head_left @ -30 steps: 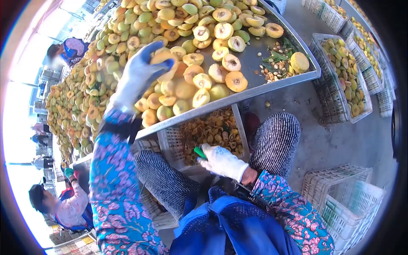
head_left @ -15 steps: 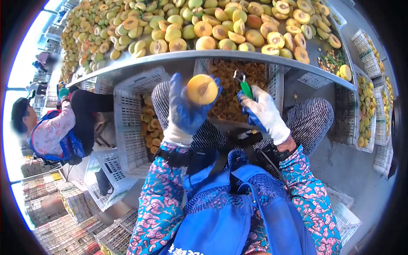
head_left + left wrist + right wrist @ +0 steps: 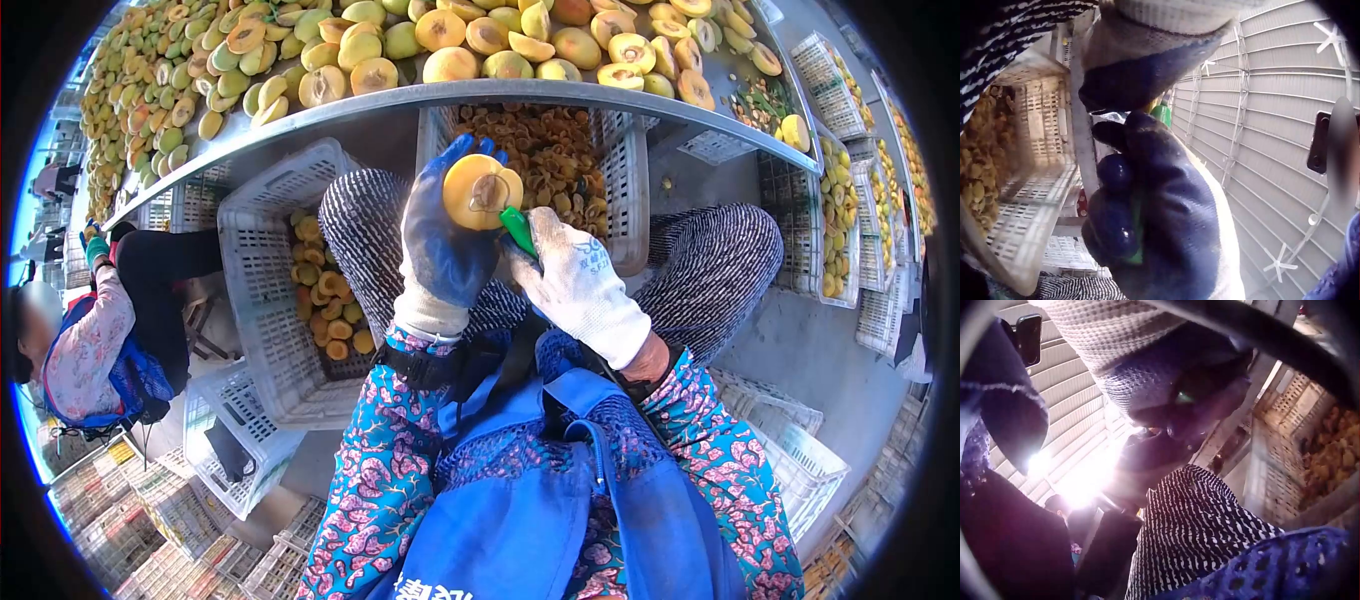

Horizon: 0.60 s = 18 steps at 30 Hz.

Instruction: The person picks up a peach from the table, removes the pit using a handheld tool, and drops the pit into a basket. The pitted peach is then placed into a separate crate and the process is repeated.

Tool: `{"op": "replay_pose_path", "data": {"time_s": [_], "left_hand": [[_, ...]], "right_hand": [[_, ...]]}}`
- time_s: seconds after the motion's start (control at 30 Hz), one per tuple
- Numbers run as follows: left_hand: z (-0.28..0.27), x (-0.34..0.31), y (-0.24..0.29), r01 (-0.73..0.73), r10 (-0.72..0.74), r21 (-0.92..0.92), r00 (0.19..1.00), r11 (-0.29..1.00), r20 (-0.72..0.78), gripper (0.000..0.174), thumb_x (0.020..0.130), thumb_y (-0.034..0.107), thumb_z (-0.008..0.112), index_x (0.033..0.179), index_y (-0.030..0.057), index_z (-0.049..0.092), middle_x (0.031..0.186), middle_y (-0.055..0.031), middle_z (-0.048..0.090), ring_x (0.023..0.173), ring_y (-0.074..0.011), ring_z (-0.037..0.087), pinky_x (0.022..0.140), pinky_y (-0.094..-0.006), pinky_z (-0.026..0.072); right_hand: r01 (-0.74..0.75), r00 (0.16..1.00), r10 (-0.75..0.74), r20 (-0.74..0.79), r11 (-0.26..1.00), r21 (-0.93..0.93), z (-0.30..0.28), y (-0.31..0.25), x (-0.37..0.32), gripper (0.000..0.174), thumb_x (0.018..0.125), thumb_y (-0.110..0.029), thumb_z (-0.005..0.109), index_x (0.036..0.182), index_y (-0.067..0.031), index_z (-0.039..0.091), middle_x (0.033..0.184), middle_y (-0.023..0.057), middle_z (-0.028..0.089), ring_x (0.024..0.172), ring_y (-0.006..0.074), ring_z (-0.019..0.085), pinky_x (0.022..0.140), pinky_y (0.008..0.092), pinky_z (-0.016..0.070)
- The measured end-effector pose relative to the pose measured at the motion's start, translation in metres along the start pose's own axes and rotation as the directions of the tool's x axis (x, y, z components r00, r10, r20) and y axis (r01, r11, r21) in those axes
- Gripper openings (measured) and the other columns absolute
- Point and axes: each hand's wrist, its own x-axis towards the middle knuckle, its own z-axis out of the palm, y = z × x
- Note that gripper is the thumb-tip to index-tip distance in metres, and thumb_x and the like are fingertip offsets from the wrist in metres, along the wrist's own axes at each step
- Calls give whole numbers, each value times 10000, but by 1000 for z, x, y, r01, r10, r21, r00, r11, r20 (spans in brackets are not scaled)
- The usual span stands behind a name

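Observation:
In the head view, my gloved left hand (image 3: 440, 245) holds up a yellow peach half (image 3: 462, 185), cut face upward, with the brown pit area showing. My gloved right hand (image 3: 585, 290) grips the green handle of a pitting tool (image 3: 518, 232). Its thin metal loop lies over the pit area of that peach half. Both hands meet above the lap. In the left wrist view the right hand (image 3: 1169, 187) curls round the handle, close under the left hand (image 3: 1141, 69). The right wrist view shows the right hand (image 3: 1166, 369) from below, the tool mostly hidden.
A metal-edged table (image 3: 480, 95) heaped with peach halves runs across the front. Beneath it stands a crate (image 3: 628, 190) of brown scraps. Another crate (image 3: 262, 310) with peach halves is left of my knee. A person (image 3: 95, 330) sits at far left; filled crates (image 3: 835, 85) stand right.
The left hand has brought a peach half from the heap back over the lap. The right hand has moved left and set the tool's loop against its cut face.

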Motion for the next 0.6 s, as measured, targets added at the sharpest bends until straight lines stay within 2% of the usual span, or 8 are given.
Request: {"op": "replay_pose_path", "data": {"time_s": [0.07,0.13,0.27,0.33,0.4,0.43,0.53,0.6], "left_hand": [[-1,1,-7,-194,183,413,981,890,67,520,834,-80,606,1318,-38,419,1269,-177,541,1134,-234,564,972,-356,481],[-1,3,-11,-243,232,525,969,816,89,544,816,-96,619,1318,-46,417,1275,-190,542,1152,-238,558,982,-360,472],[-4,7,-14,-202,205,397,978,896,35,487,835,11,652,1277,-48,458,1224,-194,573,1135,-255,568,954,-358,486],[-6,7,-12,-104,109,249,994,963,-8,429,873,145,647,1229,-43,500,1164,-187,599,1089,-265,586,906,-346,507],[-6,8,-1,122,-127,-88,990,989,-54,421,914,293,612,1168,-36,546,1093,-182,622,1035,-272,603,849,-332,525],[-3,11,-6,83,-79,19,984,996,-159,506,929,458,541,1096,-18,586,992,-164,642,924,-265,627,768,-319,535],[-20,20,-5,135,-109,153,979,979,-172,496,920,450,568,1083,-19,588,958,-148,654,870,-255,641,774,-340,543],[-23,21,-10,83,-38,214,978,973,-207,462,924,415,581,1064,-25,593,913,-128,660,781,-228,651,734,-338,559]], "right_hand": [[-8,1000,8,5,1000,12,3,1,-1,266,849,-202,616,981,-27,464,746,223,612,711,417,626,614,489,495],[-10,1000,10,8,998,55,6,2,-1,271,848,-200,616,983,-26,458,746,223,611,714,419,625,612,491,493],[-22,999,17,50,996,91,6,3,1,278,850,-196,611,987,-20,444,744,230,607,733,426,622,620,493,489],[-45,993,38,108,997,61,6,3,2,282,853,-190,605,990,-10,437,751,235,606,742,430,621,629,493,489],[-61,987,54,148,997,45,8,4,3,285,855,-183,600,992,0,430,759,239,605,752,433,618,639,493,488],[-67,986,59,159,997,45,11,4,3,286,855,-179,597,992,5,426,764,241,604,758,434,617,643,493,487],[-45,983,33,183,997,65,20,9,3,295,857,-170,591,1006,14,415,785,247,605,780,438,613,652,497,483],[-5,988,-4,154,998,62,27,16,1,285,858,-169,587,998,16,420,775,242,596,766,433,608,648,487,484]]}}
